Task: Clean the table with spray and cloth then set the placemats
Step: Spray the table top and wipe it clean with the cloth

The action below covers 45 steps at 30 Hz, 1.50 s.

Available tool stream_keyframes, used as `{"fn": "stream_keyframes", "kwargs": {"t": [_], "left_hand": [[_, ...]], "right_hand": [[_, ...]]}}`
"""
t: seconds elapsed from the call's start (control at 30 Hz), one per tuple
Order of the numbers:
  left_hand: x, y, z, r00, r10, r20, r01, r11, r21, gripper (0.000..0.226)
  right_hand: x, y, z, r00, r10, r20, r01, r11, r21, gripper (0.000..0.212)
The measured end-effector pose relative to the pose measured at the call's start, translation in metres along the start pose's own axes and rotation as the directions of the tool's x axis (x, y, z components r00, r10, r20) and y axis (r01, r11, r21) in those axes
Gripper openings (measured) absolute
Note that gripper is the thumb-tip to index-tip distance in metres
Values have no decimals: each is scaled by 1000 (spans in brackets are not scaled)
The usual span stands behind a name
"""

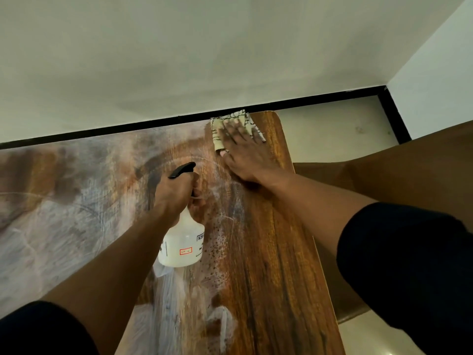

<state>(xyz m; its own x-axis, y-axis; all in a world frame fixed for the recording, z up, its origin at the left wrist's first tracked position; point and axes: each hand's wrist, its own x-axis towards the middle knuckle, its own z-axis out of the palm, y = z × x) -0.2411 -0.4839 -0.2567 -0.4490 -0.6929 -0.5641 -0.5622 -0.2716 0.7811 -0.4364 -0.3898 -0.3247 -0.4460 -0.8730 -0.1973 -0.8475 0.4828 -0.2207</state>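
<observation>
A wooden table fills the lower view, smeared with whitish wet streaks over its left and middle parts. My left hand grips the neck of a white spray bottle with a black trigger head, held just above the table's middle. My right hand lies flat with fingers spread on a pale patterned cloth, pressing it onto the table's far right corner. Most of the cloth is hidden under the fingers.
A white wall with a black skirting strip runs along the table's far edge. Right of the table stands a brown panel over light floor tiles. No placemats are in view.
</observation>
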Motion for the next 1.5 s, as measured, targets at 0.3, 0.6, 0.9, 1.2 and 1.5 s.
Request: {"fn": "stream_keyframes", "kwargs": {"t": [0.3,0.6,0.9,1.2,1.5], "left_hand": [[3,9,-33,1000,-13,-19,12,999,-36,23],[22,9,-103,975,-31,-219,36,999,22,29],[30,-28,-162,974,-134,-182,116,987,-109,36],[31,-30,-212,960,-159,-230,121,978,-169,21],[37,-42,-224,961,-173,-215,141,978,-155,26]], "right_hand": [[12,27,-12,926,377,-37,-368,917,153,66],[15,-106,16,999,-47,16,47,998,41,65],[24,-54,-4,937,350,1,-346,926,151,65],[62,-206,16,997,75,23,-76,994,76,65],[66,-207,14,999,-16,41,13,998,64,65]]}}
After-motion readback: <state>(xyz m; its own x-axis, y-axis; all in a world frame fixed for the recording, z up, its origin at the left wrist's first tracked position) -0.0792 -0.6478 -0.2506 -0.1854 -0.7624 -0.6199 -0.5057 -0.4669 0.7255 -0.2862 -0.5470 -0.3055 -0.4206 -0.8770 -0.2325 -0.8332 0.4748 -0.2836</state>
